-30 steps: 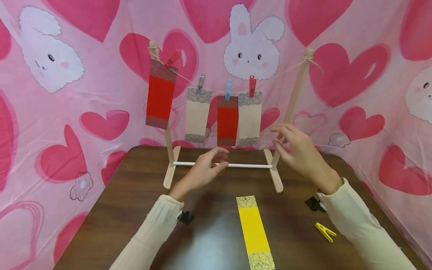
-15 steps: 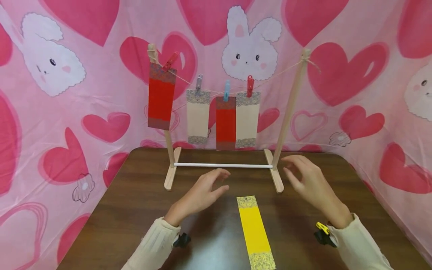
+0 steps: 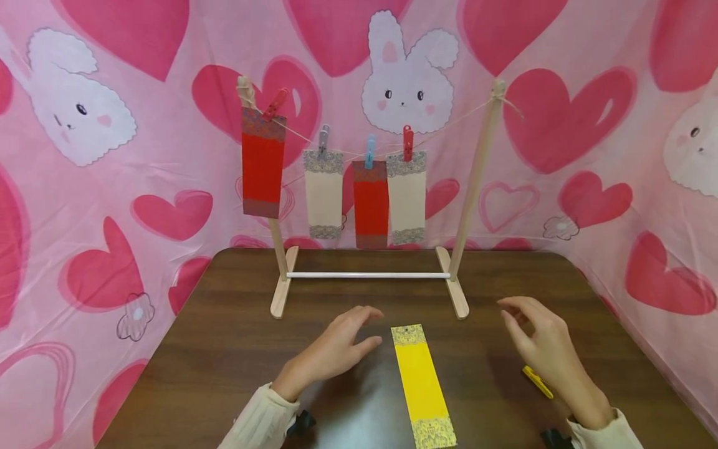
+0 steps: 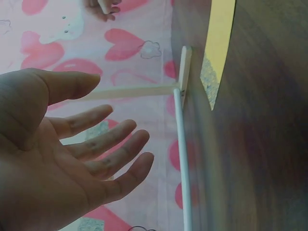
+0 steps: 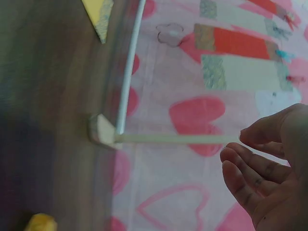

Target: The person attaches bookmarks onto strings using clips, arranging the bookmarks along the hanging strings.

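Note:
My left hand (image 3: 336, 346) hovers over the table with nothing in it, fingers and thumb spread apart in the left wrist view. Just to its right lies a yellow card (image 3: 419, 380) with patterned ends, flat on the wood. My right hand (image 3: 541, 337) is above the table's right side, fingers loosely bent and holding nothing. Partly behind that hand sits a yellow clothespin (image 3: 537, 381). Beyond both hands, red cards (image 3: 263, 168) and cream cards (image 3: 323, 196) hang from a string, held by a red clothespin (image 3: 407, 142), a blue clothespin (image 3: 369, 153) and others.
A wooden stand with two posts (image 3: 473, 187) and a white crossbar (image 3: 367, 275) rises at the back of the dark table (image 3: 224, 349). The string (image 3: 460, 118) runs between the post tops. A pink cloth (image 3: 168, 149) with hearts and rabbits hangs behind.
Both hands have come down and back from the hanging cards toward the near part of the table. The right hand has also moved right, nearer the yellow clothespin.

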`<state>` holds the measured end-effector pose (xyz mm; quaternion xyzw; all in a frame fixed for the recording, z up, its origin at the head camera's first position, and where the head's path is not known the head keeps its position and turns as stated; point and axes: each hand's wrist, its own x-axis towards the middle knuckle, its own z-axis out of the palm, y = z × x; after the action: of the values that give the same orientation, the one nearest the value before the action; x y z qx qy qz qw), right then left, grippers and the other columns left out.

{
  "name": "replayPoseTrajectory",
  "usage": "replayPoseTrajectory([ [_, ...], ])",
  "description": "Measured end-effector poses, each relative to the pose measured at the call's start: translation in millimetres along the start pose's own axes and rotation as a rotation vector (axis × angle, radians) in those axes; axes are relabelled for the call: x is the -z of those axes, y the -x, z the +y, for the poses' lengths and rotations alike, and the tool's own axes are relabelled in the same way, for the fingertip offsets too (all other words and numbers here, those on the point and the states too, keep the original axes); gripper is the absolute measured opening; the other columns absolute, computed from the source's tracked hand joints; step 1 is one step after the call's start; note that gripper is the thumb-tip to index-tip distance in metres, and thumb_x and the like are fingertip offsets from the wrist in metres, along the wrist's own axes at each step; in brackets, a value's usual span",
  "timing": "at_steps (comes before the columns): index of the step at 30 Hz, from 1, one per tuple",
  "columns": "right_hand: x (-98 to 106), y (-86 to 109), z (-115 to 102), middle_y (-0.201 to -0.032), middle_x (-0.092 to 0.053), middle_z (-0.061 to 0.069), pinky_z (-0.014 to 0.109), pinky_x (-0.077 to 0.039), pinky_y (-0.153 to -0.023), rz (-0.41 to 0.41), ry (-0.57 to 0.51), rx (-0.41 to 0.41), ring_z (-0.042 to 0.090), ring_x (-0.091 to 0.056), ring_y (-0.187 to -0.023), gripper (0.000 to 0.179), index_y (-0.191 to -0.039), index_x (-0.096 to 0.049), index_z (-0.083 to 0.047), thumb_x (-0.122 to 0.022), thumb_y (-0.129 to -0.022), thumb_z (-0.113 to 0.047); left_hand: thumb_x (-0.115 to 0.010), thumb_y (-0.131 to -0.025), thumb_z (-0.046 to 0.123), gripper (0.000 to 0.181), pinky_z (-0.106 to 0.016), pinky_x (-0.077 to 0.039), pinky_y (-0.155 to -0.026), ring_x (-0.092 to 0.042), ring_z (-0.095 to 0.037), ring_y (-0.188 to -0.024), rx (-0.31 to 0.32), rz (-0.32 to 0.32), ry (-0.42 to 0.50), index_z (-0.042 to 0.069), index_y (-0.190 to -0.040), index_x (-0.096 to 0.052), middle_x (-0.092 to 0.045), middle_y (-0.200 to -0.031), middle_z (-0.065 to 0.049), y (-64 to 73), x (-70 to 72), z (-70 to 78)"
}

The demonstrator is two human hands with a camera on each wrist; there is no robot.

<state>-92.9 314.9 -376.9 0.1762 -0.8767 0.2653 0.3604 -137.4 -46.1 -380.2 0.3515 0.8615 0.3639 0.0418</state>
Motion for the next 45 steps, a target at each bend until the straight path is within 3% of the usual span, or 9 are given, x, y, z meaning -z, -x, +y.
replayPoseTrajectory([
  [8,5.2,38.2,20.8,-0.095,-0.074,0.005,0.008,-0.049,-0.073,0.004,-0.197,-0.407,-0.002,-0.066,-0.084,0.014,-0.103,-0.073,-0.005,-0.071,-0.09,0.0,-0.064,-0.098,0.028,0.043,-0.044,-0.044,-0.106,-0.052,-0.019,-0.126,0.05,-0.1,-0.067,0.013,-0.137,-0.054,-0.055,-0.138,-0.001,-9.0,-15.0,9.1],
  [12,2.7,54.9,33.4,-0.1,-0.074,0.006,0.011,-0.051,-0.075,-0.011,-0.27,-0.541,0.003,-0.069,-0.09,0.015,-0.108,-0.071,0.0,-0.067,-0.094,-0.005,-0.065,-0.098,0.031,0.045,-0.044,-0.043,-0.107,-0.05,-0.019,-0.127,0.064,-0.15,-0.077,0.013,-0.138,-0.054,-0.054,-0.138,0.0,-22.5,-23.0,10.5],
  [18,1.4,74.7,53.6,-0.099,-0.074,-0.007,0.008,-0.047,-0.071,-0.049,-0.177,-0.657,-0.009,-0.063,-0.085,0.022,-0.111,-0.071,-0.002,-0.072,-0.093,-0.015,-0.066,-0.097,0.028,0.048,-0.043,-0.044,-0.106,-0.051,-0.021,-0.125,0.1,-0.186,-0.056,0.008,-0.139,-0.054,-0.054,-0.138,-0.003,-36.8,-39.1,3.7],
  [24,5.8,88.5,73.4,-0.12,-0.068,0.011,0.014,-0.044,-0.075,-0.219,-0.088,-0.791,-0.015,-0.051,-0.093,0.041,-0.122,-0.067,-0.008,-0.07,-0.093,-0.036,-0.066,-0.097,0.029,0.054,-0.049,-0.043,-0.105,-0.045,-0.029,-0.128,0.131,-0.214,-0.136,0.01,-0.145,-0.049,-0.046,-0.146,-0.01,-39.1,-59.9,3.2],
  [28,7.2,95.0,79.4,-0.135,-0.056,0.018,0.021,-0.037,-0.08,-0.33,-0.056,-0.77,-0.006,-0.042,-0.104,0.048,-0.126,-0.065,-0.009,-0.07,-0.092,-0.043,-0.064,-0.097,0.038,0.06,-0.055,-0.036,-0.109,-0.034,-0.032,-0.138,0.178,-0.308,-0.292,0.021,-0.151,-0.043,-0.035,-0.156,-0.011,-33.1,-72.5,9.1],
  [33,6.9,97.5,81.9,-0.129,-0.058,0.016,0.01,-0.034,-0.079,-0.3,-0.06,-0.685,-0.014,-0.04,-0.102,0.041,-0.118,-0.069,-0.008,-0.076,-0.088,-0.035,-0.063,-0.097,0.041,0.06,-0.056,-0.034,-0.11,-0.027,-0.036,-0.145,0.196,-0.355,-0.407,0.028,-0.151,-0.042,-0.029,-0.16,-0.012,-27.7,-81.3,17.8],
  [37,8.4,97.9,82.7,-0.126,-0.06,0.015,0.008,-0.034,-0.079,-0.305,-0.059,-0.661,-0.017,-0.038,-0.101,0.04,-0.117,-0.069,-0.007,-0.078,-0.087,-0.033,-0.062,-0.098,0.037,0.056,-0.059,-0.034,-0.11,-0.026,-0.04,-0.145,0.187,-0.363,-0.415,0.027,-0.15,-0.044,-0.03,-0.159,-0.013,-27.1,-82.7,21.1],
  [41,12.8,98.2,82.5,-0.128,-0.058,0.015,0.013,-0.037,-0.08,-0.369,-0.059,-0.68,-0.012,-0.041,-0.102,0.044,-0.121,-0.068,-0.009,-0.076,-0.088,-0.037,-0.064,-0.097,0.037,0.05,-0.057,-0.039,-0.106,-0.038,-0.036,-0.138,0.169,-0.373,-0.424,0.025,-0.144,-0.05,-0.043,-0.15,-0.009,-26.6,-80.0,22.6],
  [45,16.2,97.3,81.6,-0.132,-0.055,0.016,0.026,-0.037,-0.087,-0.455,-0.082,-0.687,0.0,-0.044,-0.108,0.051,-0.128,-0.063,-0.01,-0.074,-0.089,-0.041,-0.069,-0.094,0.039,0.049,-0.052,-0.046,-0.098,-0.051,-0.027,-0.116,0.179,-0.335,-0.462,0.023,-0.138,-0.056,-0.055,-0.127,-0.004,-26.4,-75.0,22.9],
])
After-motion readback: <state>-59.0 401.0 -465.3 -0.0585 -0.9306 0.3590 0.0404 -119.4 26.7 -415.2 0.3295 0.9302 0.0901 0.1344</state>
